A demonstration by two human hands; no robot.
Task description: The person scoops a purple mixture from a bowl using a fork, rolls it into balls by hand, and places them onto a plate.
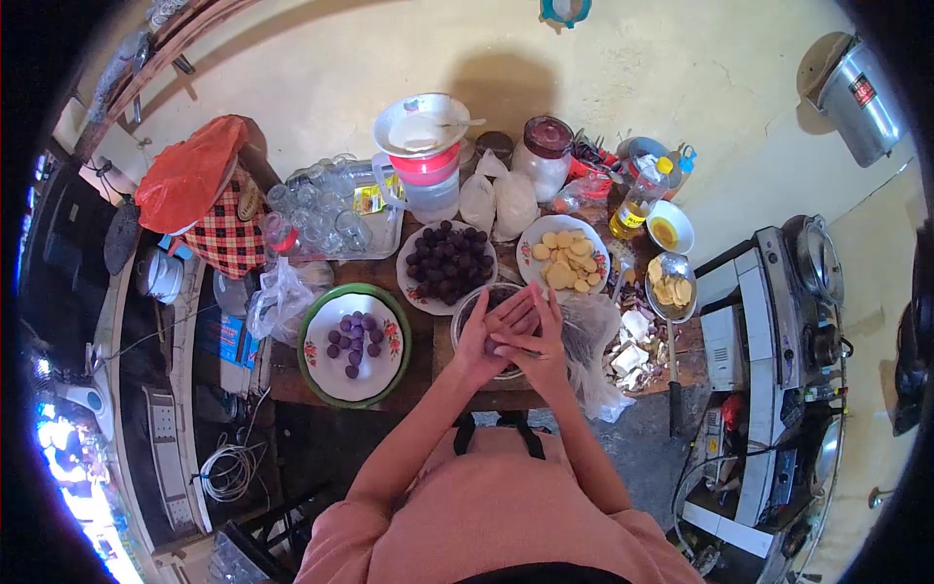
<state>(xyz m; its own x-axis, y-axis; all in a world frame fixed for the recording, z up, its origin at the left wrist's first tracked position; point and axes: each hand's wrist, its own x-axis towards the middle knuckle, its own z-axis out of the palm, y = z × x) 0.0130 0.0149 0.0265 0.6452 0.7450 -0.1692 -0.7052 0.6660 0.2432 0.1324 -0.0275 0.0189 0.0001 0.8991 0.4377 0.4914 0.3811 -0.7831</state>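
My left hand (479, 346) and my right hand (541, 348) are cupped against each other, palms facing, with the fingers crossing. What lies between them, if anything, is hidden. Under them is a bowl (455, 329), mostly covered by my hands. To the left, a flowered white plate (342, 391) on a green-rimmed dish (305, 365) carries several small purple balls (354, 343). Behind my hands, another plate holds a heap of darker purple balls (448, 263). Pale yellow round pieces (569, 258) fill a flowered plate beside it.
Clear plastic bags (589, 341) and peelings (632, 355) lie right of the bowl, near a long-handled pan (671, 290). At the back stand a pitcher (433, 190), a lidded jar (541, 161), an oil bottle (642, 200) and a tray of glasses (326, 219). A stove (778, 360) is at right.
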